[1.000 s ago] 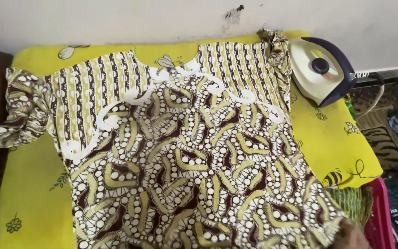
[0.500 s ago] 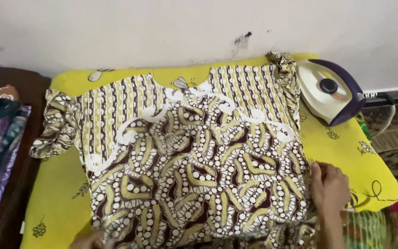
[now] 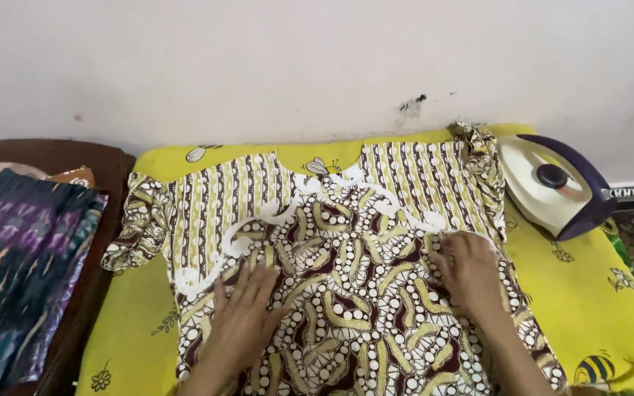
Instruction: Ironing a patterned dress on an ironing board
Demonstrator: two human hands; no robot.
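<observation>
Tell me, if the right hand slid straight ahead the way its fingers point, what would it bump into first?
Probably just more of the patterned dress under the right hand, its white wavy trim first. The iron sits off to the side.

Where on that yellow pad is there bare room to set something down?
Bare yellow pad lies right of the patterned garment, below the iron; a smaller strip sits at lower left under the sleeve. The middle is crowded: left hand and right hand press the garment.

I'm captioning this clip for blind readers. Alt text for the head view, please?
Left hand and right hand press flat on a patterned brown-and-yellow garment spread over a yellow padded surface. An iron rests at right; folded fabrics lie left.
</observation>
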